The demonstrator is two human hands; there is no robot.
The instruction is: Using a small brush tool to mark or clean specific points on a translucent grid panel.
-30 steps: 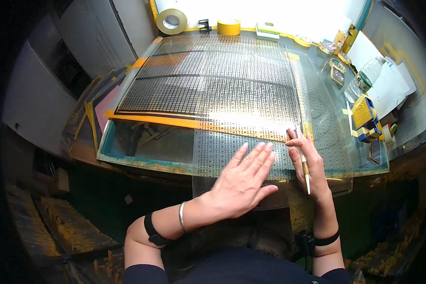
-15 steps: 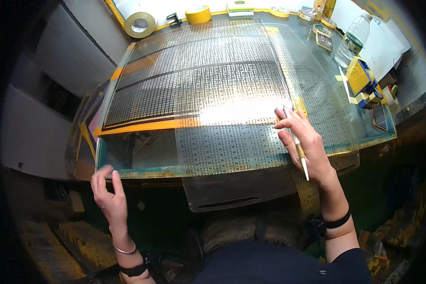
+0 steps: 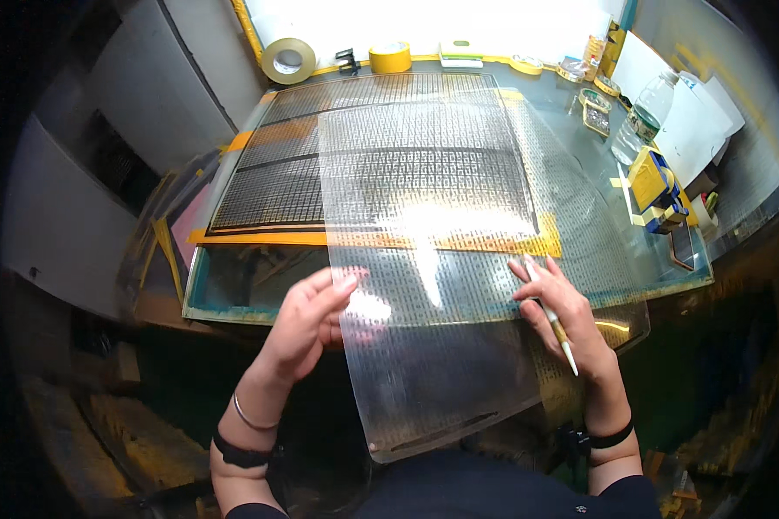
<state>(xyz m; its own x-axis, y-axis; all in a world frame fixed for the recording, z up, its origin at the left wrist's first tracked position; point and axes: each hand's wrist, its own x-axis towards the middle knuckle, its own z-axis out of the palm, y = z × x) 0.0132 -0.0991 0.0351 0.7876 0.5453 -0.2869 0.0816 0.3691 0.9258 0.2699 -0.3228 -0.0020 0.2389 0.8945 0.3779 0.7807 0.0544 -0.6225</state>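
Observation:
A large clear plastic sheet (image 3: pixel 446 381) printed with rows of small dark marks spans the table and hangs over its near edge. My left hand (image 3: pixel 299 324) grips the sheet's left edge, thumb above and fingers showing pinkish through it from below. In my right hand (image 3: pixel 576 320) a slim white pen-like tool (image 3: pixel 560 331) with a gold-brown band lies between the fingers, its pointed end toward me. That hand is over the right part of the sheet; whether it touches it I cannot tell. Beneath lies a dark gridded panel (image 3: pixel 273 199) edged with orange tape (image 3: pixel 268 238).
Along the back stand a tape roll (image 3: pixel 288 60), a black clip (image 3: pixel 347 60) and a yellow tape roll (image 3: pixel 390 57). At the right are a plastic bottle (image 3: pixel 647 117), a yellow and blue tape dispenser (image 3: pixel 658 190) and a phone-like object (image 3: pixel 684 247). Bright glare hides some of the sheet.
My left hand has come from the table's front left corner to the sheet's left edge and taken hold. The sheet has shifted toward me. My right hand keeps the tool.

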